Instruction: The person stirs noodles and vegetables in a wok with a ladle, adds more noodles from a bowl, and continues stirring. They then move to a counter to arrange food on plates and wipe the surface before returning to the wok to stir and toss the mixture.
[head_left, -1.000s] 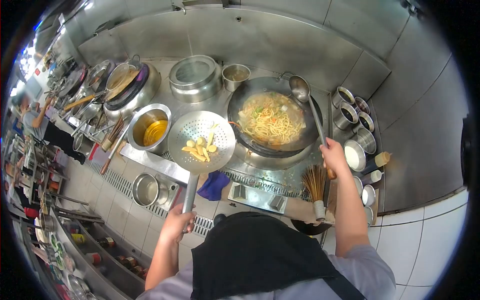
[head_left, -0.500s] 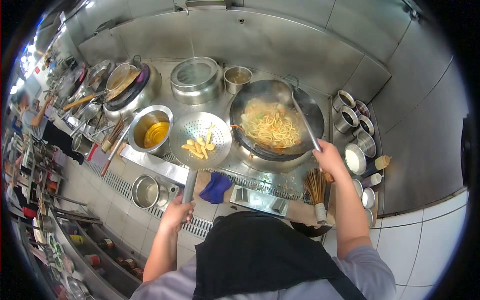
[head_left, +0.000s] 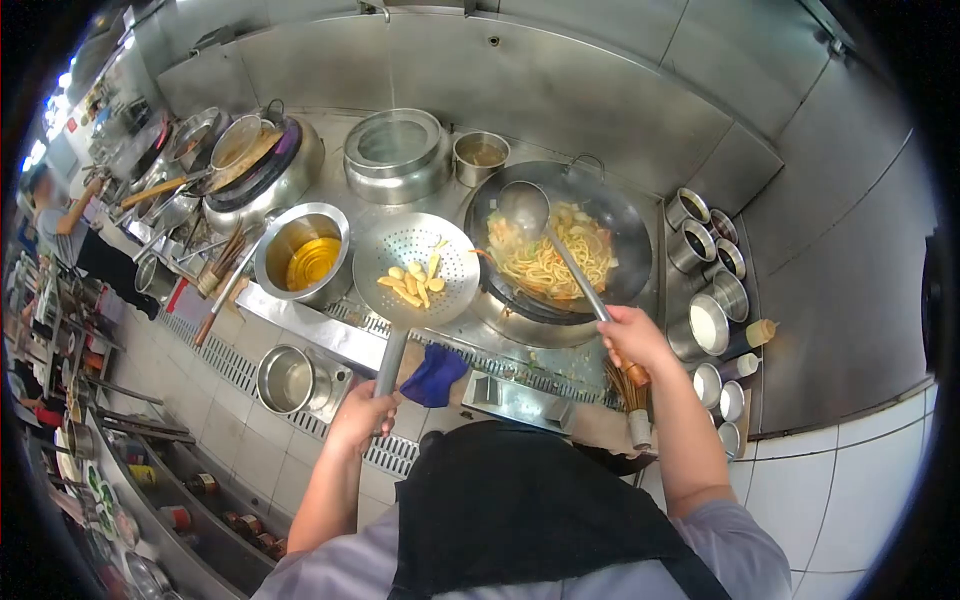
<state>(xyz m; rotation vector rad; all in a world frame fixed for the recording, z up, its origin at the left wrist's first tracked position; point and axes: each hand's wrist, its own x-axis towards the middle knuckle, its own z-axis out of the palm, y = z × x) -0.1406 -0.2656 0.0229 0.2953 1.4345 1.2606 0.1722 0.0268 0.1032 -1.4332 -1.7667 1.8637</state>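
Note:
My left hand [head_left: 362,416] is closed round the grey handle of a perforated strainer ladle [head_left: 385,240]. Several yellow pieces of food [head_left: 416,280] lie in its bowl. My right hand [head_left: 637,338] grips a long-handled ladle [head_left: 575,262] near its wooden end. The ladle's round bowl is over the left back part of the dark wok [head_left: 632,228]. In the wok lie noodles [head_left: 577,262] mixed with pale vegetable bits. The strainer is just left of the wok, beside a steel pot [head_left: 268,262] of yellow oil [head_left: 314,263].
A lidded pot [head_left: 395,172] and a small steel pot [head_left: 481,157] stand behind. Seasoning containers [head_left: 709,325] and bottles line the right side. A bamboo brush [head_left: 630,400] and purple cloth [head_left: 434,375] lie at the front edge. Another person [head_left: 75,235] stands far left.
My right hand has moved left, and the ladle's bowl has swung from the wok's right back rim to its left back part. The strainer has shifted slightly right in the view.

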